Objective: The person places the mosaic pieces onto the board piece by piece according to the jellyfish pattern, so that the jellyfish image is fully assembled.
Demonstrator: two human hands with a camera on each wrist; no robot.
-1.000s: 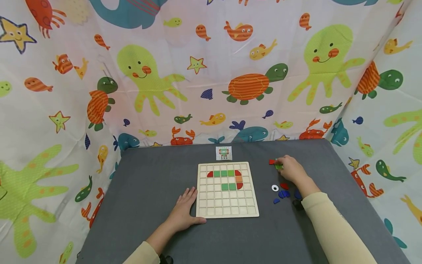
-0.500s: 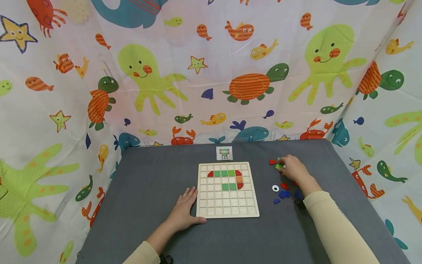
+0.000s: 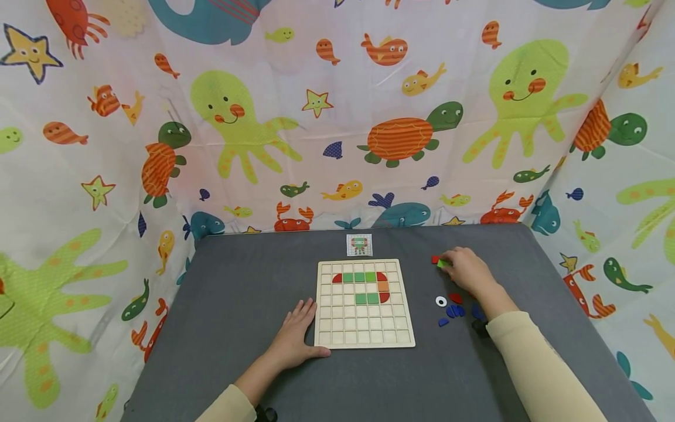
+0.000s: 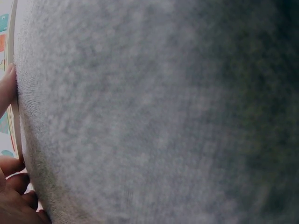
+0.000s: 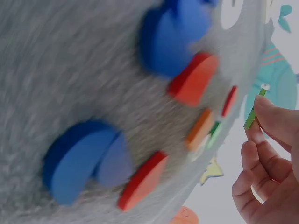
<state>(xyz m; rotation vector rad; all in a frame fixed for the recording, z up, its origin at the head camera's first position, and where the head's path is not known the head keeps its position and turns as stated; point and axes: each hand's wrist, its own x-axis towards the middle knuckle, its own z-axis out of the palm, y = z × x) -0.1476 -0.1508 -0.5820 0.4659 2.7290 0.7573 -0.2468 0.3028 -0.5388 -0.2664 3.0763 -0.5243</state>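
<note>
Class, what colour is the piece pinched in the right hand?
The piece in the right hand is green; it shows best in the right wrist view.

On the one tabletop, one board carries nine pieces: five green pieces, three red pieces and one orange piece. One printed card lies by the far edge. Toward the right edge come one white ring, three loose red pieces, one loose orange piece, one loose green piece and at least four blue pieces, overlap hiding their exact count. Two grips show: the left grip and the right grip, the latter with at least one held green piece.
</note>
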